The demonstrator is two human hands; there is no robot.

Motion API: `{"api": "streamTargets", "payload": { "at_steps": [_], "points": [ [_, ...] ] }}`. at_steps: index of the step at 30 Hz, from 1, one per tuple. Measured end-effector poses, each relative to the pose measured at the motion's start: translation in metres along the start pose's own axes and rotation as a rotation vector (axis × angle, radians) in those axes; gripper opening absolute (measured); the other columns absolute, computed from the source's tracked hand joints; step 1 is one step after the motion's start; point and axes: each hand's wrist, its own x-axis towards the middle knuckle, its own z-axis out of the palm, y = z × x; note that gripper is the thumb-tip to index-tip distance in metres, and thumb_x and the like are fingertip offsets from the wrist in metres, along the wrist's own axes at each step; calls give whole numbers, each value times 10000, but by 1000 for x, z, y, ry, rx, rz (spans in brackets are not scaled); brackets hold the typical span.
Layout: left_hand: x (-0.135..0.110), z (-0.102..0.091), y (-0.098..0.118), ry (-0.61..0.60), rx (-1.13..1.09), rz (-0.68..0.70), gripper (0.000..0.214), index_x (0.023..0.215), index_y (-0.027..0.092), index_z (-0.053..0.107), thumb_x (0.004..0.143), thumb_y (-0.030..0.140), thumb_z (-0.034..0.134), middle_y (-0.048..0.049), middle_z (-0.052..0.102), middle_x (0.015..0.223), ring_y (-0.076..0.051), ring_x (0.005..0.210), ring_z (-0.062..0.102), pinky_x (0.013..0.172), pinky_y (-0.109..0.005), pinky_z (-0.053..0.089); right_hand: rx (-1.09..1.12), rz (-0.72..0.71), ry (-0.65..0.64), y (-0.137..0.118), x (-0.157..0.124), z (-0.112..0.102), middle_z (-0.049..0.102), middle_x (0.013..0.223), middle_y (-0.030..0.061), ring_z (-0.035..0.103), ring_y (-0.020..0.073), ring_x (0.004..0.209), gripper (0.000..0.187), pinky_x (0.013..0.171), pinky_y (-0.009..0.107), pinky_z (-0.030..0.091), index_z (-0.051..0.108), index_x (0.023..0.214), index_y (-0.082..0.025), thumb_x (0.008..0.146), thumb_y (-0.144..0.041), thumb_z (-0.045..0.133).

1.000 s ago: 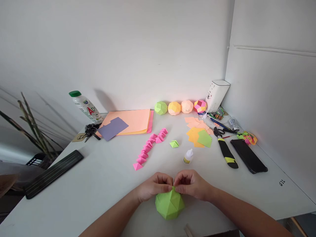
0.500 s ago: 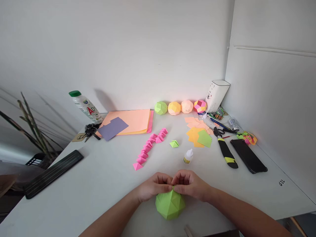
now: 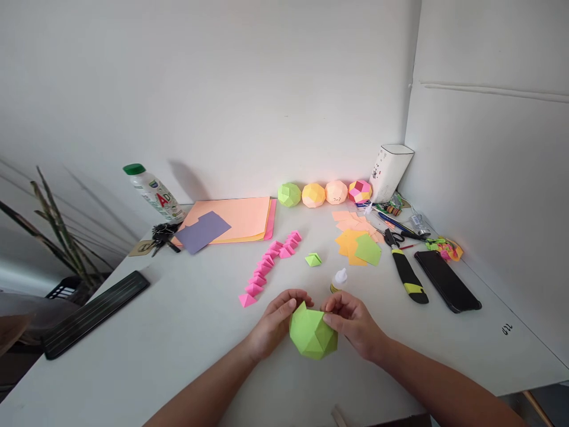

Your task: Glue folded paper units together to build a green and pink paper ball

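Green ball (image 3: 312, 333) sits between both hands near the counter's (image 3: 178, 332) front edge, about midway along it. Whether it rests on the surface or is held just clear of it cannot be told.

Left hand (image 3: 272, 326) is on the ball's left side. Its fingers (image 3: 284, 303) are curled, with thumb and forefinger closed on the upper left edge, where a point of paper sticks up. Right hand (image 3: 353, 323) is on the ball's right side. Its fingers (image 3: 334, 319) are bent and closed in a pinch on the upper right facet, thumb pressed to the paper. Both palms turn inward toward each other, wrists low. The forearms come in from the front edge and converge at the ball.

Just behind the right hand stands a glue bottle (image 3: 339, 280), its base hidden by the knuckles. Farther toward the back lie a small green piece (image 3: 313, 259) and, left of it, a slanting row of pink pieces (image 3: 269, 264). Four balls (image 3: 313, 194) line the back edge against the wall.
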Motion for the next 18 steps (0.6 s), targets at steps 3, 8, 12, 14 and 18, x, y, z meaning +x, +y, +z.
{"api": "streamTargets", "payload": {
  "at_steps": [3,8,12,14,18],
  "points": [
    [-1,-3,-1,-19,64,83,487,1128,226,578,712,445,706,-111,522,1220,-301,1193,423,934,-414,387,-6,-38,60,0,1,-1,537,725,-6,474,114,636,290,581,248,409,561,722,-189,648,-366,779],
    [-3,-4,-6,-115,201,89,679,1255,294,465,656,368,774,-88,465,1234,-255,1081,480,834,-361,443,-4,-41,59,2,1,-3,531,745,-9,477,112,659,262,591,238,408,578,764,-190,676,-346,770],
    [-3,-3,-8,-106,190,71,603,1217,293,483,683,332,759,-73,434,1225,-179,903,511,704,-290,449,10,7,4,3,2,-3,528,778,-12,487,107,669,279,593,233,412,586,799,-188,668,-336,782],
    [-2,-4,-9,-91,174,61,593,1207,299,493,679,324,763,-67,420,1229,-184,925,503,715,-295,449,38,28,-30,3,2,-3,527,789,-16,500,107,675,324,590,230,416,579,811,-187,629,-325,809],
    [-1,-4,-10,-81,159,69,585,1194,286,507,673,302,771,-70,439,1182,-213,1000,478,800,-335,442,54,91,-72,0,2,-1,554,793,-22,532,113,682,422,601,239,432,556,876,-198,580,-304,837]
  ]
}}
